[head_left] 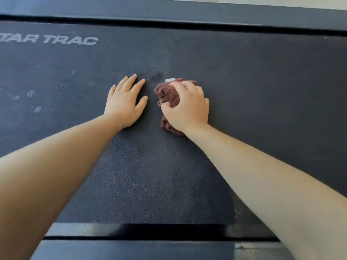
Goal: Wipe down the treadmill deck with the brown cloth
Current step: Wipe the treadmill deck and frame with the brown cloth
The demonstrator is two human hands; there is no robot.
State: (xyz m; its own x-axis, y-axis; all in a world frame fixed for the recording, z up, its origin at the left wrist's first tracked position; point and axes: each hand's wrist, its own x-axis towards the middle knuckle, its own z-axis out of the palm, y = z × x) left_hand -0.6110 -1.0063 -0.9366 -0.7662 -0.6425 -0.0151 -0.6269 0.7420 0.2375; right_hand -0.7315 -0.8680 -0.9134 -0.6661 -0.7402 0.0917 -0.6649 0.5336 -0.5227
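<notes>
Nearby, left hand (pixel 125 104) lies flat beside brown cloth (pixel 167 94).

The right hand (pixel 187 107) is covering much of the brown cloth (pixel 167 93), and a pale scrap (pixel 170 79) at its upper edge is showing too small to identify. At upper left, the frame edge is cutting off the start of the grey lettering (pixel 56 40).

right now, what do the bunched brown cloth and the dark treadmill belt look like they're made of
Bunched brown cloth: looks like soft terry or microfibre, matte, judging by its fuzzy pile and limp folds. Dark treadmill belt: probably rubber or PVC, matte, going by its fine pebbled grain and pale scuffs.
</notes>
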